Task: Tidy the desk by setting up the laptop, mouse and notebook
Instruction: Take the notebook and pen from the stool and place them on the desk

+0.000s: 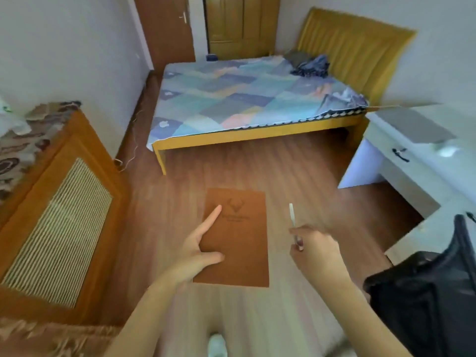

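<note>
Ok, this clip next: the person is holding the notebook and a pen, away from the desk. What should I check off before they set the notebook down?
1. Notebook held: ok. The left hand has it, thumb on the cover, fingers along its left edge.
2. Notebook closed: ok, the brown cover with a deer emblem faces up.
3. Pen secure: ok. The right hand has a grip on its lower end, and the pen points up.
4. Desk in view: ok, at the right, beyond the black chair.
5. Room on the desk: cannot tell. A grey flat thing and a white thing lie there, blurred.
6. Path to the desk: cannot tell, since the chair hides part of it.
</note>
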